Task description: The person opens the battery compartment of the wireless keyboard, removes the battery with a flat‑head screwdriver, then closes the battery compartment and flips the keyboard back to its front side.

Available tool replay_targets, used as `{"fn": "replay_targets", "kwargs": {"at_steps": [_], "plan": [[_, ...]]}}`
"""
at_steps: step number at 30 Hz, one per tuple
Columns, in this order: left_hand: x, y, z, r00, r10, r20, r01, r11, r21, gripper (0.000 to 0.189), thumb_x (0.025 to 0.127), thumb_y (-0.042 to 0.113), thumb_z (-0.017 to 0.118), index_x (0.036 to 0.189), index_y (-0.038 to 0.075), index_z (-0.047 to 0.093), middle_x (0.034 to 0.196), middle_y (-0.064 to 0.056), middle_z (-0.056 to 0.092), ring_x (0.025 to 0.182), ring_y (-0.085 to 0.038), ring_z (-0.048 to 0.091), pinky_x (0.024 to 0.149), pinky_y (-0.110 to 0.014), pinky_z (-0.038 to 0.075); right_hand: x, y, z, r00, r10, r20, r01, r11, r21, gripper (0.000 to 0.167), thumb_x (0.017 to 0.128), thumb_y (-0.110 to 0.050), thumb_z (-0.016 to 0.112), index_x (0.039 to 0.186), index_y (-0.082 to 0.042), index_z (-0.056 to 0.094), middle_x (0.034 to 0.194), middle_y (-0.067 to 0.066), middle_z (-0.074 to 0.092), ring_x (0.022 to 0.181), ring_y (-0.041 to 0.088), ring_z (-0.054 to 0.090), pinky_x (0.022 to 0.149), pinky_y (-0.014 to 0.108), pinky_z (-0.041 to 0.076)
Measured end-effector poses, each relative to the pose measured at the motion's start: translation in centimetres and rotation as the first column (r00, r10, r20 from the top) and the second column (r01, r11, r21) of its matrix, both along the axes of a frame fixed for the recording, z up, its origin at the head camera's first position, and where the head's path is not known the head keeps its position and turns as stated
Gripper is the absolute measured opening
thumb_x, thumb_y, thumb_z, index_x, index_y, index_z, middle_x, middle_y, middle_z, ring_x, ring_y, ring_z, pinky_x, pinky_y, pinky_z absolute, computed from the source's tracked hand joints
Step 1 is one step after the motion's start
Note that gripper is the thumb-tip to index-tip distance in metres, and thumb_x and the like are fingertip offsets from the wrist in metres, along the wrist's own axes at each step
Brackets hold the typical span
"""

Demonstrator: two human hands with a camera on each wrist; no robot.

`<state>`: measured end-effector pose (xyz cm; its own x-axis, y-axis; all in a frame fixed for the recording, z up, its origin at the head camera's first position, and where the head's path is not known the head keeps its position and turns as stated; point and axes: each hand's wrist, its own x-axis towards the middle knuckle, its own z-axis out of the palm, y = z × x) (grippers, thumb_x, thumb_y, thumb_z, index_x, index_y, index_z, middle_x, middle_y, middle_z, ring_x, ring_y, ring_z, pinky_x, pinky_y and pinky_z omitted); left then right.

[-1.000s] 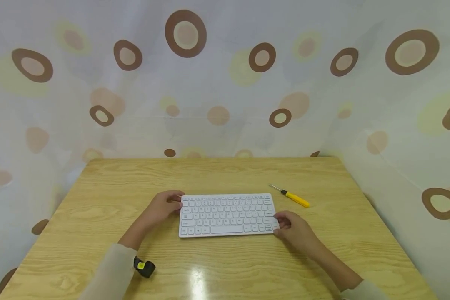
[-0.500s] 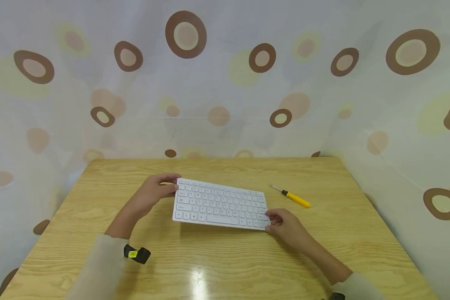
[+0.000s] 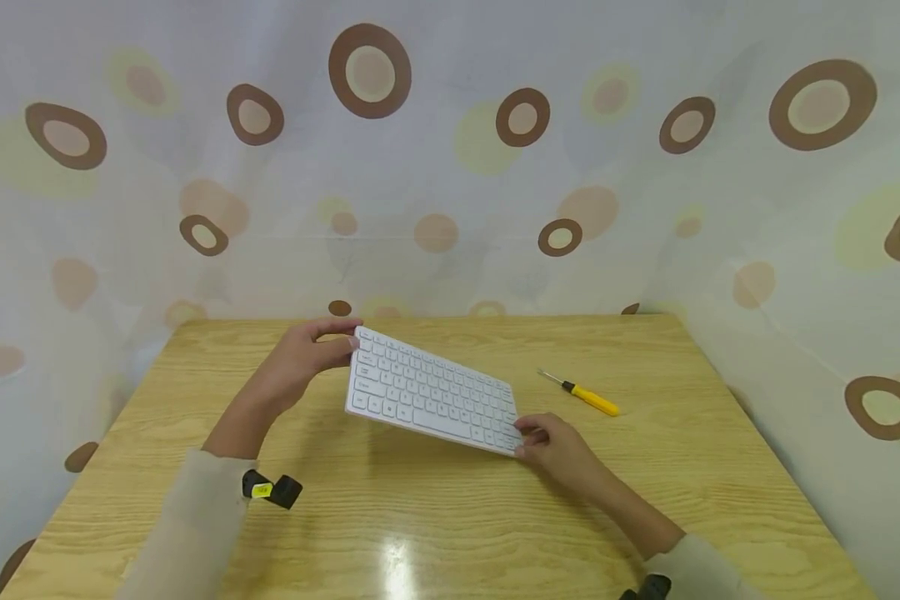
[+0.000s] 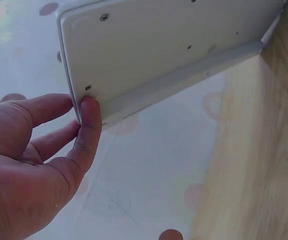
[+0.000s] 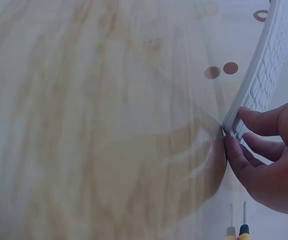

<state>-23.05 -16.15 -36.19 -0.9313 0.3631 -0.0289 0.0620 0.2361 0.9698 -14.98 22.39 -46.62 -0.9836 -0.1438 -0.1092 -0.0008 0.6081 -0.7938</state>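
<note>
A white keyboard (image 3: 431,392) is held tilted between both hands, its left end raised well above the table and its right end low. My left hand (image 3: 292,362) pinches the upper left corner. In the left wrist view the underside of the keyboard (image 4: 148,45) shows, with small screws, and the left fingers (image 4: 90,120) curl behind its edge. My right hand (image 3: 562,450) pinches the lower right corner. The right wrist view has the right hand (image 5: 273,155) gripping that corner close over the tabletop, with the keyboard (image 5: 261,75) rising away from it.
A screwdriver (image 3: 592,398) with a yellow handle lies on the wooden table (image 3: 450,533), to the right of the keyboard. A pale curtain (image 3: 435,150) with brown circles hangs behind the table and along its sides.
The keyboard has gone from lying flat to tilted, its left end lifted by the left hand. My right hand has shifted left with the lower end. The screwdriver has stayed in place.
</note>
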Motion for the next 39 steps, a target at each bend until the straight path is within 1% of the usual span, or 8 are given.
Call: {"fn": "replay_targets", "kwargs": {"at_steps": [9,13,18,24,28,31,35,39], "plan": [[-0.2,1.0,2.8,0.999,0.006,-0.039,-0.005,1.000,0.012,0.049,0.101,0.026,0.060,0.145,0.007,0.052,0.134,-0.015,0.061,0.113,-0.027,0.070,0.112,-0.049,0.041,-0.4,-1.3,-0.3,0.999,0.034,0.032,-0.032,0.998,-0.053,0.035,0.092,-0.005,0.070,0.126,-0.002,0.065,0.121,0.010,0.064,0.101,0.017,0.063,0.090,0.035,0.053],[-0.5,1.6,3.6,0.997,-0.010,-0.072,0.012,1.000,0.022,0.049,0.102,0.024,0.059,0.146,0.005,0.050,0.133,-0.017,0.061,0.110,-0.026,0.070,0.108,-0.044,0.046,-0.6,-1.8,-0.4,0.998,0.054,0.044,-0.050,0.996,-0.079,0.036,0.093,-0.005,0.069,0.128,-0.002,0.064,0.122,0.010,0.064,0.103,0.018,0.063,0.090,0.035,0.053],[-0.9,2.4,4.6,0.996,-0.016,-0.088,0.020,0.999,0.041,0.048,0.103,0.023,0.058,0.146,0.005,0.050,0.134,-0.017,0.061,0.109,-0.025,0.070,0.103,-0.037,0.050,-1.0,-2.5,-0.6,0.996,0.087,0.030,-0.084,0.991,-0.101,0.039,0.092,-0.003,0.069,0.131,-0.001,0.062,0.126,0.010,0.065,0.105,0.019,0.063,0.091,0.034,0.054],[-1.3,3.4,5.7,0.993,-0.022,-0.112,0.029,0.998,0.063,0.048,0.102,0.025,0.059,0.145,0.006,0.052,0.135,-0.015,0.060,0.109,-0.026,0.070,0.104,-0.039,0.050,-1.7,-3.2,-0.9,0.991,0.120,0.058,-0.110,0.982,-0.152,0.037,0.093,-0.002,0.068,0.129,0.000,0.061,0.119,0.010,0.066,0.104,0.019,0.063,0.092,0.033,0.053],[-1.6,4.0,6.3,0.992,-0.029,-0.121,0.037,0.998,0.060,0.047,0.102,0.026,0.060,0.144,0.006,0.054,0.133,-0.015,0.062,0.107,-0.026,0.070,0.102,-0.038,0.051,-1.8,-3.5,-0.8,0.991,0.109,0.072,-0.097,0.983,-0.153,0.035,0.092,-0.003,0.069,0.126,-0.002,0.062,0.115,0.008,0.066,0.102,0.018,0.062,0.090,0.031,0.053],[-1.7,4.5,6.7,0.991,-0.039,-0.126,0.045,0.998,0.047,0.047,0.102,0.027,0.060,0.144,0.006,0.054,0.130,-0.015,0.063,0.105,-0.026,0.071,0.103,-0.041,0.050,-1.8,-3.7,-0.7,0.991,0.106,0.078,-0.093,0.983,-0.155,0.035,0.092,-0.003,0.069,0.126,-0.002,0.063,0.116,0.008,0.067,0.103,0.018,0.062,0.091,0.032,0.053],[-1.7,5.2,7.4,0.990,-0.053,-0.130,0.059,0.997,0.043,0.047,0.101,0.026,0.061,0.143,0.005,0.054,0.128,-0.017,0.064,0.101,-0.026,0.072,0.103,-0.045,0.050,-1.8,-4.1,-0.7,0.990,0.120,0.070,-0.107,0.980,-0.170,0.035,0.092,-0.003,0.069,0.127,0.000,0.063,0.118,0.009,0.067,0.106,0.020,0.064,0.094,0.037,0.053],[-1.7,6.0,8.2,0.989,-0.066,-0.133,0.072,0.996,0.043,0.047,0.100,0.025,0.062,0.141,0.003,0.055,0.126,-0.018,0.063,0.096,-0.026,0.072,0.097,-0.045,0.054,-1.9,-4.8,-1.0,0.988,0.145,0.049,-0.134,0.974,-0.182,0.036,0.093,-0.004,0.069,0.127,0.002,0.062,0.117,0.010,0.068,0.106,0.021,0.064,0.093,0.037,0.054]]}}
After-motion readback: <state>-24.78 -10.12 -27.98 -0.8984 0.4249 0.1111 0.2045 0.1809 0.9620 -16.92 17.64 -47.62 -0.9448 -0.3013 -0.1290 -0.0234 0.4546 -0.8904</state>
